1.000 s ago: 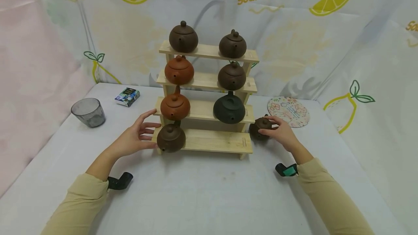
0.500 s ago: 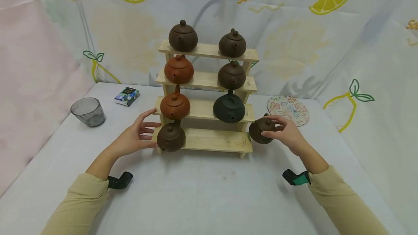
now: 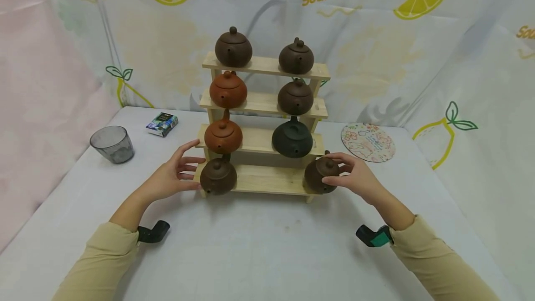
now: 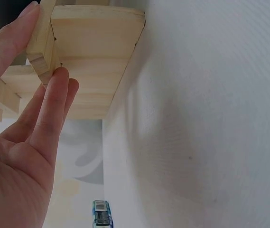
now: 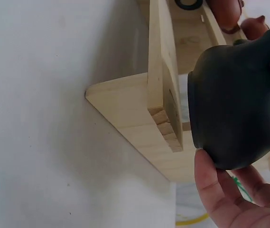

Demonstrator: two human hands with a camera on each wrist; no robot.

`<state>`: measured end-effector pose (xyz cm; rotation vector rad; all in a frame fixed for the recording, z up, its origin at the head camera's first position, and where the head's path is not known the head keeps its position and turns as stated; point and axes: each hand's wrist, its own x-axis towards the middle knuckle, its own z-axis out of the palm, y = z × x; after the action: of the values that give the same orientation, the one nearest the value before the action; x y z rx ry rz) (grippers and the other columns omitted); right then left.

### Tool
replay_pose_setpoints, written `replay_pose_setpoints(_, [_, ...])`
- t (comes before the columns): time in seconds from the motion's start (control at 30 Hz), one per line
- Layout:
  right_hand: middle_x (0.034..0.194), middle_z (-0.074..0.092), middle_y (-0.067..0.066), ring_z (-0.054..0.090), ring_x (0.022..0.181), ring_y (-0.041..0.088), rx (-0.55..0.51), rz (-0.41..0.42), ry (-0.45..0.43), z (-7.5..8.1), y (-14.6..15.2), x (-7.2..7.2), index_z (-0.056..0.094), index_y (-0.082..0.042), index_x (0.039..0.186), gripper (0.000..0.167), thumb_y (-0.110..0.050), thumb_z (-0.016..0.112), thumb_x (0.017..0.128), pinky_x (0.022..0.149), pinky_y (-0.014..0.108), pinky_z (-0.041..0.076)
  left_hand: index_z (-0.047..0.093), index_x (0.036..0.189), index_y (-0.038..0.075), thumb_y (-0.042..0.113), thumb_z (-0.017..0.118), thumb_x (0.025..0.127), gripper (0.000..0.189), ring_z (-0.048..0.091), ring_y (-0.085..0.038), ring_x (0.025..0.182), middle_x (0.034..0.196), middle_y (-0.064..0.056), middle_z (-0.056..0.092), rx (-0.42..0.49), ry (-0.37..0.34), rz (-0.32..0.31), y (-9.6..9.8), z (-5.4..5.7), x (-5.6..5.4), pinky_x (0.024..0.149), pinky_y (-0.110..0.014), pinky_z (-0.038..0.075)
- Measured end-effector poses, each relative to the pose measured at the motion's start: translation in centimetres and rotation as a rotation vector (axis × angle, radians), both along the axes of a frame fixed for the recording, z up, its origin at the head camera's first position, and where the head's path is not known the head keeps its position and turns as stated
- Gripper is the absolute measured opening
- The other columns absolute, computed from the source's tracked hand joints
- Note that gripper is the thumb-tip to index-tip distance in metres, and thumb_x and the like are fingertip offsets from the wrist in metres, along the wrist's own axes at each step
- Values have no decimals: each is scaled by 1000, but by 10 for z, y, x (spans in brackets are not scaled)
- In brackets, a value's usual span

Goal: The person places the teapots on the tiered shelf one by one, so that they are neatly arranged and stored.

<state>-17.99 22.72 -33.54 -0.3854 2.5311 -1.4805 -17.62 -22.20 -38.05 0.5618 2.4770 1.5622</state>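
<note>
A small dark brown teapot point(image 3: 322, 175) is gripped by my right hand point(image 3: 357, 178), thumb on the near side and fingers behind. In the right wrist view the teapot's base point(image 5: 191, 111) is a small gap away from the bottom shelf board point(image 5: 162, 95), at its right end. My left hand point(image 3: 167, 175) pinches the left end of the bottom shelf of the wooden four-tier stand point(image 3: 271, 180); the left wrist view has the thumb and fingertips on either side of the board's end point(image 4: 42, 47). Beside that hand, another brown teapot point(image 3: 218, 176) sits on the same shelf.
Two orange teapots point(image 3: 223, 136), a black-green teapot point(image 3: 292, 138) and several brown teapots point(image 3: 234, 48) stand on the upper shelves. A grey glass point(image 3: 113, 144) and a small box point(image 3: 162, 124) lie left. A round floral mat point(image 3: 368, 142) lies right.
My right hand has lifted the brown teapot from the table beside the stand and moved it left, over the right end of the bottom shelf. The left hand has stayed in place.
</note>
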Motion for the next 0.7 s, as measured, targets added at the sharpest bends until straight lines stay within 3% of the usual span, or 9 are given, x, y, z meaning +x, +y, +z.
replay_pose_setpoints(0.23, [107,57,13,57,91,24,31,18,8,1,1,5,55,-1,123,53,-14,77,76,68,29,52,9,149,27,5,78,75,103,55,-37,108,133,-24,46,1,-1,0,-1,0,0,89,-40,48])
replay_pose_setpoints(0.43, [103,60,10,58,87,23,48,101,38,2,-2,12,58,-4,120,50,-13,78,75,66,31,53,9,149,27,5,78,75,103,55,-37,108,133,-24,46,5,1,0,-1,0,1,89,-38,48])
replay_pose_setpoints(0.6, [110,58,10,58,88,23,29,183,36,2,-16,12,57,-4,122,51,-15,77,75,68,31,54,10,149,27,4,77,75,103,55,-36,108,133,-24,46,13,2,-1,-1,0,0,89,-36,49])
replay_pose_setpoints(0.7, [116,56,11,59,91,23,32,192,27,0,-25,9,58,-6,124,53,-17,77,76,69,31,53,10,149,27,4,77,75,102,55,-36,109,133,-24,46,16,-1,-3,-1,0,0,89,-36,49])
